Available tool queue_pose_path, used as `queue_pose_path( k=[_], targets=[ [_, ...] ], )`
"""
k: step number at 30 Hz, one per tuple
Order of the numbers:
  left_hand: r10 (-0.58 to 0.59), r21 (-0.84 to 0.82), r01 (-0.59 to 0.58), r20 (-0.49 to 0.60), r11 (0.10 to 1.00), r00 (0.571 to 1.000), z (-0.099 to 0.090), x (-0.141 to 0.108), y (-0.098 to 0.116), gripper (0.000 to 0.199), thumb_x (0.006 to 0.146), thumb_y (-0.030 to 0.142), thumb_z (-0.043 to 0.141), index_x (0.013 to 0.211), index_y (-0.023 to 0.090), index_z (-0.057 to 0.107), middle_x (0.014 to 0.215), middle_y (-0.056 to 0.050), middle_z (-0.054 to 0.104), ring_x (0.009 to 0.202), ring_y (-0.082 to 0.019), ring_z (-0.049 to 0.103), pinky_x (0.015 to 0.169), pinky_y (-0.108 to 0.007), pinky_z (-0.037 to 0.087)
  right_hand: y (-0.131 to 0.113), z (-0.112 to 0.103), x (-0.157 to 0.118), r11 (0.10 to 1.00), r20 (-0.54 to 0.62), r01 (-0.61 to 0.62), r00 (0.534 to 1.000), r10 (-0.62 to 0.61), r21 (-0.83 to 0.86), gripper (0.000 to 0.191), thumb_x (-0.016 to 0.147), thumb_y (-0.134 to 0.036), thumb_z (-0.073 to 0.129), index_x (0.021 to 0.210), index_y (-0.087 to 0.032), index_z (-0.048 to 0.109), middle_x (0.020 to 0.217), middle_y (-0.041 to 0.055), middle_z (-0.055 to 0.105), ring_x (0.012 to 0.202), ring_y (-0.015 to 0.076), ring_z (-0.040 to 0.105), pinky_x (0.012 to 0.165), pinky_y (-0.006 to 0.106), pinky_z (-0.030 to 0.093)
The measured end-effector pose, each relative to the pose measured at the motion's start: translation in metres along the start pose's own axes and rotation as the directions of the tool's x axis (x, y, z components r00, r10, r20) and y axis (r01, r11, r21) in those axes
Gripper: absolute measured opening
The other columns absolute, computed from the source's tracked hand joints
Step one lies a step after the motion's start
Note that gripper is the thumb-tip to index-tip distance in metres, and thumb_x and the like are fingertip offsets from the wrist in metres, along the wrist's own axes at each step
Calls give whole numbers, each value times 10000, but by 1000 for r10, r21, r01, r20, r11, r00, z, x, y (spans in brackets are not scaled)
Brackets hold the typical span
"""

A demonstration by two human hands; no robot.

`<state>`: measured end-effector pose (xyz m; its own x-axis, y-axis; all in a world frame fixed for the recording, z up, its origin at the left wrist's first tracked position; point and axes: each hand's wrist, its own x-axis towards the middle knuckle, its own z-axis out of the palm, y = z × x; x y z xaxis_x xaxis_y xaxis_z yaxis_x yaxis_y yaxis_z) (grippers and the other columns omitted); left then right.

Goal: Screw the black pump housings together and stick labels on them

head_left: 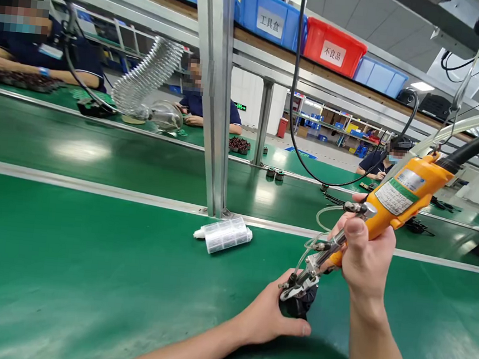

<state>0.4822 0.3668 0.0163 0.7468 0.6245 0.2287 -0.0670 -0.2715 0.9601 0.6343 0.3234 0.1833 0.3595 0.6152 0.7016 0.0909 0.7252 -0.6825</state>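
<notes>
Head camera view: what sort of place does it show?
Probably a factory assembly line: the right hand holds an orange handheld tool, people are beyond the long green worktop, and labelled bins stand overhead.

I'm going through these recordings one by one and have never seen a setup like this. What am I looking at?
No robot here: a person works bare-handed. The only picture comes from a camera worn on that person's head, looking forward and down. The right hand grips an orange tool; its metal nose is at a small black part, which the left hand holds. Beyond the hands, a white roll-shaped object lies on the green surface; I can't tell what it is. In the background are blue bins, a red bin and co-workers.
</notes>
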Motion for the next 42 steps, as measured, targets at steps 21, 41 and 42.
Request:
queue_pose_path(
  k=[21, 41, 42],
  targets=[
    [-28, 12, 29, -19, 1000, 999, 1, -1, 1, 798, 670, 476, 967, 1347, 192, 655, 1225, -78, 725, 1167, -338, 636, 1154, -486, 467, 1, -5, 3, 999, -21, 32, 999, -32, -25, 599, 891, -581, 923, 1181, -187, 578, 834, 9, 546, 580, 132, 504, 515, 225, 446],
    [-50, 40, 49, 34, 998, 998, -2, 1, 1, 877, 730, 389, 899, 1510, 188, 552, 1460, -151, 628, 1409, -421, 513, 1253, -559, 358, 12, 30, -11, 993, 48, -63, 997, 58, 97, 505, 776, -356, 946, 1052, -197, 554, 725, -41, 510, 562, 131, 466, 477, 212, 435],
    [-70, 52, 68, 35, 996, 997, -6, 1, 0, 868, 720, 371, 895, 1495, 181, 554, 1457, -150, 624, 1414, -416, 500, 1258, -550, 345, 10, 28, -8, 995, 25, -31, 999, 29, 96, 487, 787, -343, 934, 1065, -194, 563, 721, -43, 517, 555, 131, 475, 481, 212, 452]
  ],
)
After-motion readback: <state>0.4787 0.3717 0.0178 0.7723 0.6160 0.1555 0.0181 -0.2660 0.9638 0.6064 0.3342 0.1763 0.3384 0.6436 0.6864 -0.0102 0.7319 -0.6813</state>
